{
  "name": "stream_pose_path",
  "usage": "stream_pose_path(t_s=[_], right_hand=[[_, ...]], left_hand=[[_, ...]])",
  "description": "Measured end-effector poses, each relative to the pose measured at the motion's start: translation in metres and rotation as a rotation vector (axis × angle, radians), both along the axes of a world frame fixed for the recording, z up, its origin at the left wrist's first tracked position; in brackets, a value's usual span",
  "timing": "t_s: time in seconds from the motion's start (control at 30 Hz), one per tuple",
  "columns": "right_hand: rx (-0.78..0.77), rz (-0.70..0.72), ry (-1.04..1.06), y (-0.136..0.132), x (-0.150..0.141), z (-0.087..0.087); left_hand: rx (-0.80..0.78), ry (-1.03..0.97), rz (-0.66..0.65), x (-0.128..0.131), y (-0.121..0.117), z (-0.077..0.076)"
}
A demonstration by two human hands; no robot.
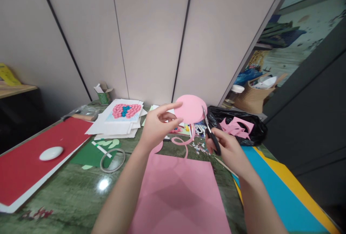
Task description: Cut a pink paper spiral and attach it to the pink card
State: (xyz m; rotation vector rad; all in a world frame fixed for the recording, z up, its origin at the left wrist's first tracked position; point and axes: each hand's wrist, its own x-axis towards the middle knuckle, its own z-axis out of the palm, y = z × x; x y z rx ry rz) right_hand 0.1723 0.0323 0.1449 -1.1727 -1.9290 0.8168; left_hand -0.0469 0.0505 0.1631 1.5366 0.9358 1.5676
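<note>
My left hand (159,124) pinches the left edge of a round pink paper disc (190,108), held up above the table. My right hand (225,145) grips black-handled scissors (213,140). The blades lie at the disc's right edge. From below the disc hangs a curling pink paper strip (181,142), which reaches down to the table. Beneath both hands lies a large pink paper sheet (181,194). Part of another rounded pink piece (156,149) shows behind my left wrist.
A black plastic bag (259,133) with pink scraps (238,127) stands at right, beyond blue (278,194) and yellow sheets. At left are red paper (54,147) with a white oval object (51,153), a tape ring (112,160), green paper and stacked white sheets (113,126).
</note>
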Motion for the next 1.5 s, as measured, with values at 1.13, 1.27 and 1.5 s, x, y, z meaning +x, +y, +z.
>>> stream_pose_path(t_s=[1.13,1.27,1.5], right_hand=[[-0.033,0.01,0.017,-0.0002,0.0019,0.0023],[-0.033,0.001,0.032,-0.0013,0.0013,0.0019],[-0.034,0.007,0.003,-0.0008,0.0015,0.0024]], left_hand=[[0.011,0.058,-0.04,-0.0023,0.0012,-0.0028],[0.021,0.001,-0.038,-0.0021,-0.0004,-0.0018],[0.038,0.044,0.02,-0.0031,0.0,-0.0022]])
